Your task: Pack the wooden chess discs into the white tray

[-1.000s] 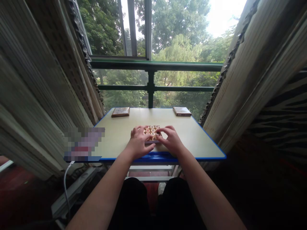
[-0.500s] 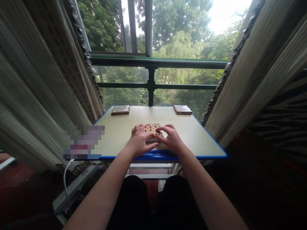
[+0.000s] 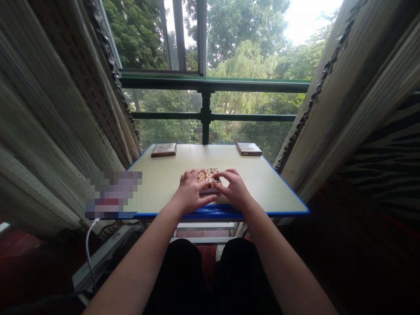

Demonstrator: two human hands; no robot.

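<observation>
In front of me on the table sits a small open box point(image 3: 209, 191) packed with round wooden Chinese chess pieces point(image 3: 208, 175), marked with red and dark characters. My left hand point(image 3: 190, 192) is curled around the left side of the box, its fingers over the left edge and its thumb stretched along the front. With thumb and index finger, my right hand point(image 3: 236, 188) pinches a chess piece point(image 3: 215, 179) at the right front corner of the box. The fingers partly cover that piece and the left column of pieces.
The pale table point(image 3: 275, 188) has a blue edge. Flat boxes stand at its back left point(image 3: 163, 149) and back right point(image 3: 249, 149). A blurred-out object point(image 3: 114, 192) with a white cable point(image 3: 88, 245) lies at the left front corner. Curtains point(image 3: 321, 118) flank the window and green railing point(image 3: 216, 84).
The view has shifted very slightly. Both hands keep almost the same place at the box, and the right fingers still pinch the corner piece.
</observation>
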